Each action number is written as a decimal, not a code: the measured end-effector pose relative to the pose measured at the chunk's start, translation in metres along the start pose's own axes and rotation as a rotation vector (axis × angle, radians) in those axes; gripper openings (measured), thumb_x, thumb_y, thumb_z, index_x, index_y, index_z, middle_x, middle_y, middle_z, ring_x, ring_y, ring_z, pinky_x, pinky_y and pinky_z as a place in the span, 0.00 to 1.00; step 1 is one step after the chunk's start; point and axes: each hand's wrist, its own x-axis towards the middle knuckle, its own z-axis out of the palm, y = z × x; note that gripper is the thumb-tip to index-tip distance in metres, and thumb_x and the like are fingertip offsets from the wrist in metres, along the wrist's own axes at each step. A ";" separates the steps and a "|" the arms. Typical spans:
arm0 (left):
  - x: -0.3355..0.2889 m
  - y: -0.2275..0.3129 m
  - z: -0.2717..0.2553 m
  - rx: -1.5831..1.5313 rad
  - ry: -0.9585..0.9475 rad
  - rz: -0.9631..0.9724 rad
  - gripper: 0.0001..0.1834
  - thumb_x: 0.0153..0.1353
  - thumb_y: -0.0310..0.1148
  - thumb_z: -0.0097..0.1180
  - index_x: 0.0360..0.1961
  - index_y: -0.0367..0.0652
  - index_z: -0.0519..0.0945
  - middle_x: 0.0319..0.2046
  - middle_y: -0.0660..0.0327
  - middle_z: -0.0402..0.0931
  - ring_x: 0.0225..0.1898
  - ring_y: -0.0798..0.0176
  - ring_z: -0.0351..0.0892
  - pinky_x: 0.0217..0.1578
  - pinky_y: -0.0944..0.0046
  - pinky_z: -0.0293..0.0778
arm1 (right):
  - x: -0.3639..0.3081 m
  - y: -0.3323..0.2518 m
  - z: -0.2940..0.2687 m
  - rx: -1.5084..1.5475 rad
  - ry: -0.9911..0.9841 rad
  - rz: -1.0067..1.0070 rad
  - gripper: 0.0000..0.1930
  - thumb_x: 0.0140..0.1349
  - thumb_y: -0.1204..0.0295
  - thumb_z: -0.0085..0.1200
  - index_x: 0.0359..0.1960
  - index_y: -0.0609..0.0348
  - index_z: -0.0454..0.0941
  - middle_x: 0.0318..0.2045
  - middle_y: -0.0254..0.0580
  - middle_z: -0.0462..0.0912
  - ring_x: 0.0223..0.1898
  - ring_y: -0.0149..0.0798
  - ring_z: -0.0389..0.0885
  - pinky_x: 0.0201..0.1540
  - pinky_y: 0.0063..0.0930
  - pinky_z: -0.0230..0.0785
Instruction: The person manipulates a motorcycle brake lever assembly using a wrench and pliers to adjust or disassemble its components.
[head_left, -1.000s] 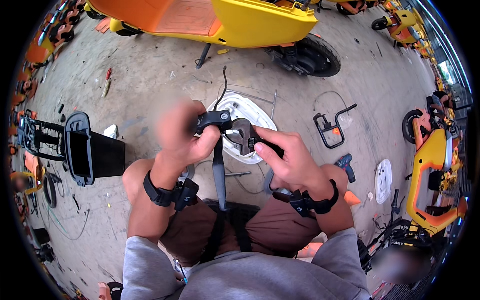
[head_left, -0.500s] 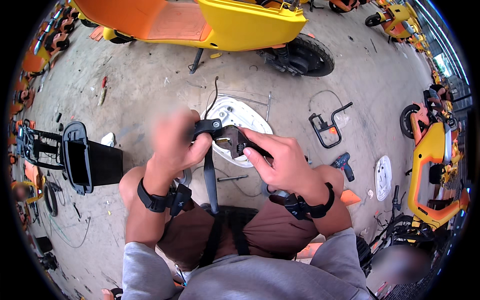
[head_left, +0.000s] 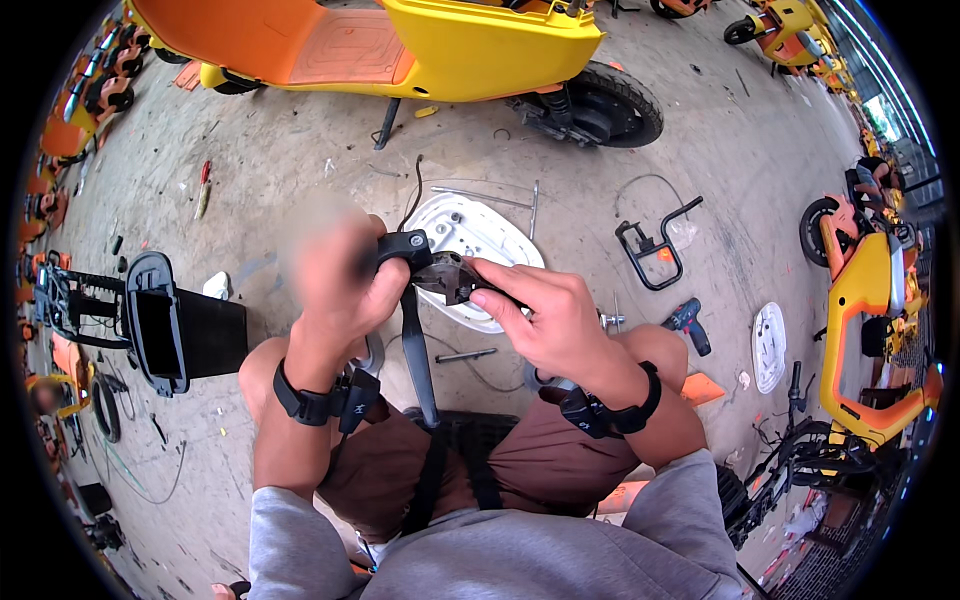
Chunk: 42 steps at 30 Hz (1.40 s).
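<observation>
My left hand (head_left: 352, 285) is closed around a black brake lever (head_left: 416, 350), whose long blade points down toward my lap. A dark cable runs up from the lever's clamp; part of this hand is blurred. In my right hand (head_left: 550, 318), fingers pinch a dark adjustable wrench (head_left: 452, 280). Its jaws meet the right side of the lever's clamp; whether they grip anything there is hard to see. Beneath both hands lies a white plastic cover (head_left: 505, 238) with small metal parts on it.
A yellow scooter (head_left: 470, 60) stands ahead. On the floor to the right are a black bent-tube frame (head_left: 655, 262), a cordless drill (head_left: 688, 325) and another white cover (head_left: 768, 350). A black bin-like box (head_left: 205, 335) lies at the left.
The wrench has turned and moved left, its jaws now against the lever's clamp. My left hand and the lever have shifted slightly left.
</observation>
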 end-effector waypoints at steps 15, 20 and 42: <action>0.006 0.011 -0.007 -0.382 -0.132 -0.335 0.13 0.44 0.20 0.49 0.32 0.35 0.83 0.18 0.58 0.78 0.17 0.71 0.75 0.21 0.72 0.70 | 0.004 0.007 -0.007 -0.078 0.015 -0.191 0.19 0.45 0.83 0.62 0.42 0.54 0.84 0.32 0.38 0.82 0.30 0.38 0.77 0.32 0.28 0.69; 0.006 0.010 -0.008 -0.410 -0.131 -0.299 0.13 0.43 0.20 0.50 0.32 0.35 0.83 0.18 0.59 0.77 0.16 0.71 0.75 0.21 0.72 0.70 | 0.006 0.002 -0.007 -0.149 0.075 -0.247 0.22 0.40 0.84 0.60 0.41 0.49 0.86 0.30 0.35 0.81 0.31 0.38 0.77 0.34 0.29 0.68; -0.001 0.014 -0.001 -0.783 -0.259 -0.682 0.13 0.49 0.22 0.48 0.34 0.34 0.82 0.23 0.63 0.79 0.26 0.76 0.73 0.29 0.74 0.71 | 0.009 -0.011 -0.023 -0.469 0.241 -0.559 0.21 0.38 0.77 0.60 0.40 0.45 0.85 0.35 0.27 0.79 0.34 0.33 0.74 0.39 0.28 0.61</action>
